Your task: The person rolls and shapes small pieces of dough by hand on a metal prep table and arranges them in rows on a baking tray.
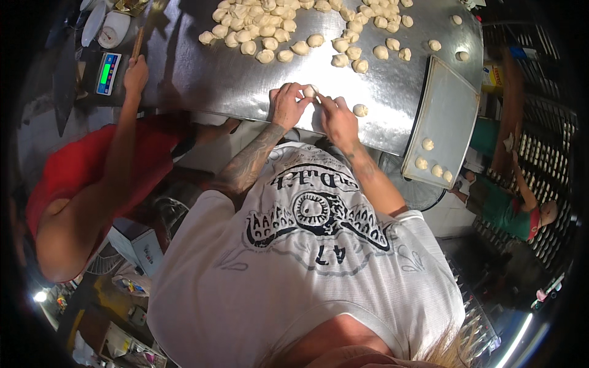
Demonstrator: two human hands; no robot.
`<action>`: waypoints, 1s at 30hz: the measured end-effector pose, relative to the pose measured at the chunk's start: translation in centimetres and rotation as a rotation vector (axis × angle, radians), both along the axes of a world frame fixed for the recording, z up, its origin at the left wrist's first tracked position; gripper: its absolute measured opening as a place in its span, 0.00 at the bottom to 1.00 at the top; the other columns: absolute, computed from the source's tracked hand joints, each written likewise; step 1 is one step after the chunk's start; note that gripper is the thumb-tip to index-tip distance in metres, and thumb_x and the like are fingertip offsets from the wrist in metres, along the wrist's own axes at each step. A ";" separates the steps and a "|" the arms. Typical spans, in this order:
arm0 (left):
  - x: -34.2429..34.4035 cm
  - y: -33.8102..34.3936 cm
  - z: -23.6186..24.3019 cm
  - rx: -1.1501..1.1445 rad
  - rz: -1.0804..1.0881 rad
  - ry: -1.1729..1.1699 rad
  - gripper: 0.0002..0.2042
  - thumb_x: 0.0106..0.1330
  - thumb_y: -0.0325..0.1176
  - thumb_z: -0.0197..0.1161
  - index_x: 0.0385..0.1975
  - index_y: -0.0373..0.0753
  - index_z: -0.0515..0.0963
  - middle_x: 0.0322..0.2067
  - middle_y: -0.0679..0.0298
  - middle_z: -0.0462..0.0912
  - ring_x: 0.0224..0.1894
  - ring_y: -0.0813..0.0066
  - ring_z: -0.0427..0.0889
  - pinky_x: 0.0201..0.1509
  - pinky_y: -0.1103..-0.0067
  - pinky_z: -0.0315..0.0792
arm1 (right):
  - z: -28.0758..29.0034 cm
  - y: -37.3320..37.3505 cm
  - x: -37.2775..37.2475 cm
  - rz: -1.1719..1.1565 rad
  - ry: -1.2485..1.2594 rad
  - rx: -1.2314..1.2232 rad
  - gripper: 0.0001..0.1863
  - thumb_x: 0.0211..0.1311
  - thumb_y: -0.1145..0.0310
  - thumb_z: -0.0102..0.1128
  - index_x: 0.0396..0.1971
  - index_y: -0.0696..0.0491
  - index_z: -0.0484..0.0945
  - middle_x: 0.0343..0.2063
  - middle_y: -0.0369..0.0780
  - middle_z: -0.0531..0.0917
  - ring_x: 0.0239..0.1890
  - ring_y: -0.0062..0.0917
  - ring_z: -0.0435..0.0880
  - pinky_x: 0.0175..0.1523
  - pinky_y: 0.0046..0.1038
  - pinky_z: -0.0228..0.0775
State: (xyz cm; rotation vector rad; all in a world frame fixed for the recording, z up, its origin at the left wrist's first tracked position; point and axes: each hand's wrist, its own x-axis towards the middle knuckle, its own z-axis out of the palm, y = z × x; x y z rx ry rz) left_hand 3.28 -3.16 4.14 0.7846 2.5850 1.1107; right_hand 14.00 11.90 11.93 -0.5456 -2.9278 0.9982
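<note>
We take the tray (445, 104) as our landmark; it lies at the right of the metal table (202, 76). Left of the tray, we see the left hand (287, 105), thumb and fingers pinched narrow on a small dough ball (309, 91). The right hand (339, 122), on the tray side of that ball, has its fingers drawn together against it; we cannot tell whether they grip a slim tool. Nearer the tray, a loose ball (360, 110) sits on the table. Four balls (427, 144) rest on the tray's near end. Left of the tray's far end we note a heap of dough (261, 27). Far left of the tray: a green-lit scale (108, 73), and a co-worker's hand (135, 78) round a wooden stick (138, 43).
</note>
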 end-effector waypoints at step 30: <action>5.9 6.4 2.9 0.191 -0.108 0.030 0.21 0.65 0.28 0.77 0.57 0.35 0.80 0.52 0.56 0.78 0.54 0.60 0.79 0.62 0.68 0.75 | -11.1 12.4 6.9 0.166 0.329 -0.057 0.24 0.57 0.64 0.68 0.56 0.50 0.84 0.47 0.45 0.82 0.59 0.43 0.79 0.68 0.42 0.72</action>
